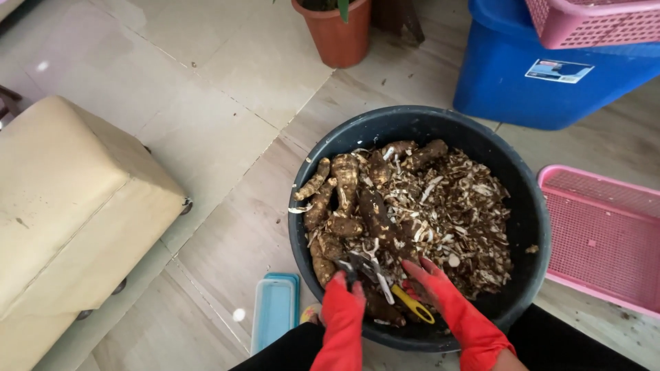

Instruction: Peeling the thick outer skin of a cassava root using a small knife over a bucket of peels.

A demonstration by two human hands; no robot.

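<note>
Low in the frame, your left hand (pixel 346 288) grips a root (pixel 377 218) in the dark tub (pixel 529 227); your right hand (pixel 430 278) holds the yellow-handled peeler (pixel 405 301). Keep strokes short and angled away from your fingers.

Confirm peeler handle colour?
Yellow. The peeler handle shows in the head view, beside the right hand in the tub.

A rectangular white-and-blue label (pixel 557 70) sticks on the blue bin's (pixel 509 82) front wall.
</note>
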